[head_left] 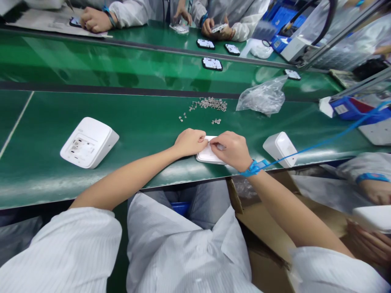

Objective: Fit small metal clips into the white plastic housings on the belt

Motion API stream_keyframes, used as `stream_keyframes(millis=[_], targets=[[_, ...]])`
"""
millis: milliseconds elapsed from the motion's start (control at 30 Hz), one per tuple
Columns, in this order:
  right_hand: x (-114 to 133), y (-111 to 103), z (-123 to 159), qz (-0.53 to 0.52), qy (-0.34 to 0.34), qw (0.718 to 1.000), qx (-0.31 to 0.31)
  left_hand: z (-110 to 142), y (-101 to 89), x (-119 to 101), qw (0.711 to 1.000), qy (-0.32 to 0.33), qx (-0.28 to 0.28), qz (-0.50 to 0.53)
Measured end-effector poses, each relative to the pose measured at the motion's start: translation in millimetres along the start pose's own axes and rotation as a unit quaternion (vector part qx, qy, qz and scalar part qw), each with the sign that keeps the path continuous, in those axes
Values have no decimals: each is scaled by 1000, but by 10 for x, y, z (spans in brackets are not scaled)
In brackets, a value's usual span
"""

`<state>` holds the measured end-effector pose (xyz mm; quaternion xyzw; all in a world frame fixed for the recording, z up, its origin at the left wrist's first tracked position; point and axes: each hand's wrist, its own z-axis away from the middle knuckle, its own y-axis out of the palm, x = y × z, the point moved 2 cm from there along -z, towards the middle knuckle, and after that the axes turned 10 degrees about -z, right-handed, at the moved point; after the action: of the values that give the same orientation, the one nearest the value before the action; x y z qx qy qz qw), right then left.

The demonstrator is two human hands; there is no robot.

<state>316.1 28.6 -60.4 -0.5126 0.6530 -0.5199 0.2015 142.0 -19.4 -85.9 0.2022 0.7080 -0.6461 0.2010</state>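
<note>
A white plastic device housing (210,155) lies on the green bench in front of me, partly covered by both hands. My left hand (191,142) is closed with curled fingers at the housing's upper left, its fingertips hidden. From the right, my right hand (232,148) pinches at the housing's top, its fingertips close to the left thumb; whatever they hold is too small to make out. A blue wrist strap (255,167) with a cord is around my right wrist. Just beyond the hands lie a pile of small metal parts (212,103) and a smaller cluster (216,121).
White housings stand at the left (88,142) and right (281,148). A clear plastic bag (262,97) lies beyond. The blue cord (330,138) crosses the right side. Black-framed boards (212,64) lie on the raised strip, where co-workers' hands (214,28) work. A cardboard box (269,219) is below right.
</note>
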Motion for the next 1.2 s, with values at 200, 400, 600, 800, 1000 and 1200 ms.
stream_keyframes(millis=[200, 400, 600, 800, 1000, 1200], targets=[[-17, 1, 2, -23, 12, 1000, -5, -19, 20, 13, 1000, 5, 3, 2], [2, -17, -8, -46, -8, 999, -17, -19, 9, 12, 1000, 4, 7, 3], [23, 6, -45, -21, -13, 999, 23, -24, 4, -22, 1000, -8, 12, -14], [14, -48, -23, -47, 5, 998, -50, 0, 9, -24, 1000, -1, 5, -6], [10, -16, -33, 0, 59, 997, -44, 9, 7, -13, 1000, 2, -7, -18], [-4, 7, -98, 14, 90, 996, 6, 31, 47, -37, 994, 32, -18, -98]])
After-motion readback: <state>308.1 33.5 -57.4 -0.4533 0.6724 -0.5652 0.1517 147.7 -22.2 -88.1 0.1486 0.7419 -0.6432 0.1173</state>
